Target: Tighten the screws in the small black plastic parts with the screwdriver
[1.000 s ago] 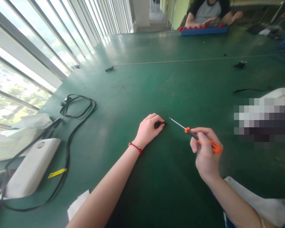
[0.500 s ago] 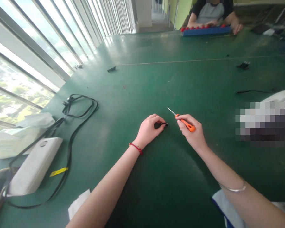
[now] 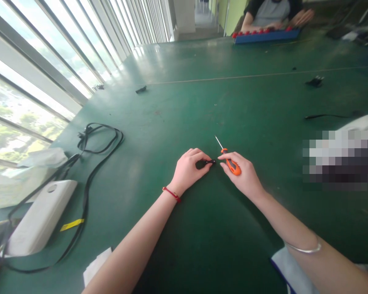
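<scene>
My left hand point(image 3: 192, 168) rests low over the green table, pinching a small black part point(image 3: 212, 162) between thumb and fingers. Most of that part is covered by the hand; only its end sticks out to the right. Just beside it, my right hand point(image 3: 243, 173) is closed around a screwdriver point(image 3: 233, 167) with an orange and dark handle. The thin metal shaft points away and to the left, clear of the black part. The thumb and forefinger of my right hand reach close to the part's end; whether they touch it, I cannot tell.
A white power bank-like block point(image 3: 41, 220) and a black cable point(image 3: 87, 196) lie at left, near the window rails. Small black pieces point(image 3: 141, 89) are scattered farther off on the table point(image 3: 159, 130). Across it sits a person point(image 3: 272, 16) behind a blue tray point(image 3: 266, 36) holding red items.
My right hand has moved left, nearer to the black part, and the screwdriver has turned to point more directly away. The person opposite has raised one hand.
</scene>
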### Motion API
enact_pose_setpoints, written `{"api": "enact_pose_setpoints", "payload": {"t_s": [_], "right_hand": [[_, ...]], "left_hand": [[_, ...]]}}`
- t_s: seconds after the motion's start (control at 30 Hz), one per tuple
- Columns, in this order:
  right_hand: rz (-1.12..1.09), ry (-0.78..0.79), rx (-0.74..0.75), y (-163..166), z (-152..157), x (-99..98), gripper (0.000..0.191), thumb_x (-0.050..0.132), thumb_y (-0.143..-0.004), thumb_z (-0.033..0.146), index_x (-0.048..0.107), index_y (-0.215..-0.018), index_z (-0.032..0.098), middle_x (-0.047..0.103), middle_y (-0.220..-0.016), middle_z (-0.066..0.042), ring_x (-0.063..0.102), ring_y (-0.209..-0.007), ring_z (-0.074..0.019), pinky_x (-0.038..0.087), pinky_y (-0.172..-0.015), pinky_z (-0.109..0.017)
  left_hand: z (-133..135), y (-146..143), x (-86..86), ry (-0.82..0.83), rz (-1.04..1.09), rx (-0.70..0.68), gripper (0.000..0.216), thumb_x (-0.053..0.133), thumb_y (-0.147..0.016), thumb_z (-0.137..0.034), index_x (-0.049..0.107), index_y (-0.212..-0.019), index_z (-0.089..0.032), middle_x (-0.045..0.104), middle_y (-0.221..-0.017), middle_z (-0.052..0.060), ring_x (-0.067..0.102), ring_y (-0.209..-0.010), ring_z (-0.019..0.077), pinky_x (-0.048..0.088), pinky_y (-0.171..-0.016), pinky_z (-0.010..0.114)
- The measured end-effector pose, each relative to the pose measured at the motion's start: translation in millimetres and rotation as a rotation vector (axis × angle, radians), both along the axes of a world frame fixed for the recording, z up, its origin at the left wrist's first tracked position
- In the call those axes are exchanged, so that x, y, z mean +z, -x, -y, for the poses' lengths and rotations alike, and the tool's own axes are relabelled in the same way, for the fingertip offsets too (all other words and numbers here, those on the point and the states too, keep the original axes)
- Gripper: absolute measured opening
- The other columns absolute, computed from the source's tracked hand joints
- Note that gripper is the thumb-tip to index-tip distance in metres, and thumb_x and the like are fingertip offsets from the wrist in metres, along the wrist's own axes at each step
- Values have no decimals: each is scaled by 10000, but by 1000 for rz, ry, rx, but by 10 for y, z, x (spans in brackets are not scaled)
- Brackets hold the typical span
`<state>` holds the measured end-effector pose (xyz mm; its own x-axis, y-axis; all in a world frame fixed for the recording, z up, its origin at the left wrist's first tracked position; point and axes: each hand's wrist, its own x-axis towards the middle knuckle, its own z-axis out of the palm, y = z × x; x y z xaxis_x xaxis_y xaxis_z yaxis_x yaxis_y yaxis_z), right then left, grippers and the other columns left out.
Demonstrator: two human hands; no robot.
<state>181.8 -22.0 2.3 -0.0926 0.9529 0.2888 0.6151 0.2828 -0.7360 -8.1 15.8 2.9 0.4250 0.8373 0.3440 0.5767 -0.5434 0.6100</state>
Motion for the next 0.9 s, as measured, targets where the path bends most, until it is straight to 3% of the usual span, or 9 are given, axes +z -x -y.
{"api": "enact_pose_setpoints", "payload": {"t_s": [0.4, 0.73, 0.9], "right_hand": [[319, -5, 10, 56, -46, -58, 145, 593, -844, 219, 664, -968, 243, 633, -933, -40, 625, -808, -193, 441, -664, -274], [374, -28, 3, 70, -52, -56, 146, 583, -850, 227, 666, -969, 243, 627, -900, -38, 605, -762, -183, 410, -635, -271], [400, -36, -5, 76, -52, -56, 141, 583, -851, 233, 660, -968, 246, 636, -910, -35, 594, -734, -181, 405, -634, -274]], "left_hand": [[15, -17, -2, 5, -4, -56, 61, 628, -808, -209, 688, -822, -214, 680, -856, 11, 590, -830, 165, 491, -763, 301], [3, -23, 0, 55, 35, -33, 72, 627, -820, -227, 697, -816, -210, 682, -843, 15, 600, -821, 168, 496, -768, 311], [16, -24, -15, -11, -7, -24, 91, 615, -841, -247, 699, -832, -216, 681, -862, 14, 592, -828, 164, 489, -757, 302]]}}
